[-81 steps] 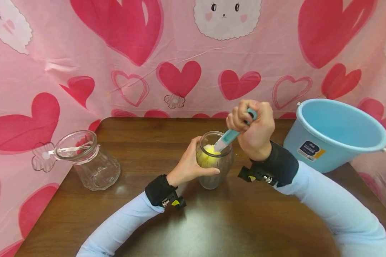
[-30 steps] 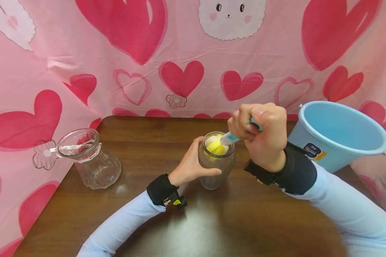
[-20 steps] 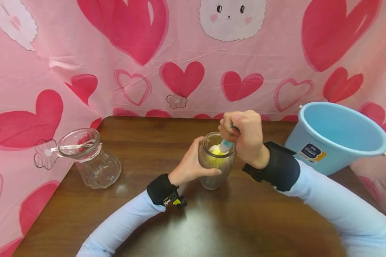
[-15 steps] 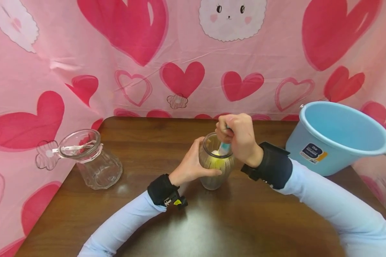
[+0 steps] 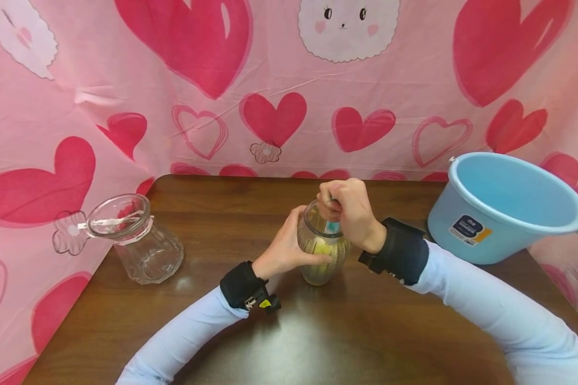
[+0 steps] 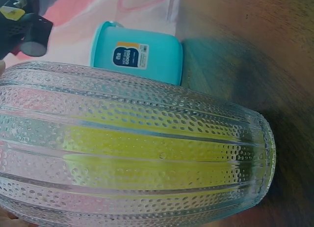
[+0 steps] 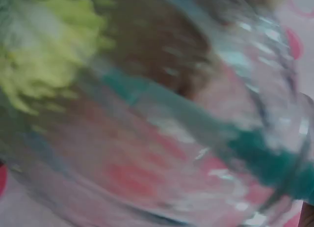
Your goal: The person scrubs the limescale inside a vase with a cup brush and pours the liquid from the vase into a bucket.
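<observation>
A ribbed glass vase (image 5: pixel 318 275) stands on the brown table, and my left hand (image 5: pixel 284 246) grips its side with the thumb across the front. My right hand (image 5: pixel 349 208) is at the rim, its fingers curled round the teal handle of a bottle brush (image 5: pixel 333 227). The brush's yellow sponge head (image 6: pixel 162 153) is down inside the vase, near its base in the left wrist view. The right wrist view is blurred; the yellow-and-white head and the slanting teal and whitish handle (image 7: pixel 181 114) show through the glass. My right hand hides part of the rim.
A second clear glass jar (image 5: pixel 149 256) with a ribbon round its neck stands at the left of the table (image 5: pixel 289 342). On the right is a light blue bucket (image 5: pixel 462 203) with a label. A pink heart-print cloth (image 5: pixel 279 64) hangs behind.
My right hand has come down and left to the rim, pushing the brush deeper into the vase after raising it a little about a second ago. My left hand keeps its grip.
</observation>
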Demonstrator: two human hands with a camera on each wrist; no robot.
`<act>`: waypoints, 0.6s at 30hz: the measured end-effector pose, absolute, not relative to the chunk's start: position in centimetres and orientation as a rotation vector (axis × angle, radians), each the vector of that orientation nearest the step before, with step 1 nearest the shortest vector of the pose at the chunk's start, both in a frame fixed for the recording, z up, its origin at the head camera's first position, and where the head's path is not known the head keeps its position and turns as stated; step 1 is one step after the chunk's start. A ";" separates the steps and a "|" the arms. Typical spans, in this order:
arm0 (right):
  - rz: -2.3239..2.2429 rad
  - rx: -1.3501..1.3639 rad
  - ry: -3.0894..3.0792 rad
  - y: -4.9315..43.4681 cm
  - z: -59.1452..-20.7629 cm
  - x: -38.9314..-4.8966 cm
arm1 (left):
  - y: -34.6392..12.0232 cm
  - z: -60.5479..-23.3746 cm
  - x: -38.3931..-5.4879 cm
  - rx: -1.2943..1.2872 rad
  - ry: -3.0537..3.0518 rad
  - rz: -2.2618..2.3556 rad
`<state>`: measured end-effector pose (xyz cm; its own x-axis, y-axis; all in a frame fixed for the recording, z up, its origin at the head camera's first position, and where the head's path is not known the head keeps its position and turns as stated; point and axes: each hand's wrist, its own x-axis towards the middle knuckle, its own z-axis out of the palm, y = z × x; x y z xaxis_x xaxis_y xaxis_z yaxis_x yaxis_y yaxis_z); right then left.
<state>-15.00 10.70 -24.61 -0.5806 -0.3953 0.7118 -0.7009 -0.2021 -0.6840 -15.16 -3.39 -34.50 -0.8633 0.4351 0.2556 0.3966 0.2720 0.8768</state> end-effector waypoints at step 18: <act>1.609 1.372 -1.799 9.7 -19.1 -13.4 | -3.5 -34.6 -15.3 0.800 2.425 1.713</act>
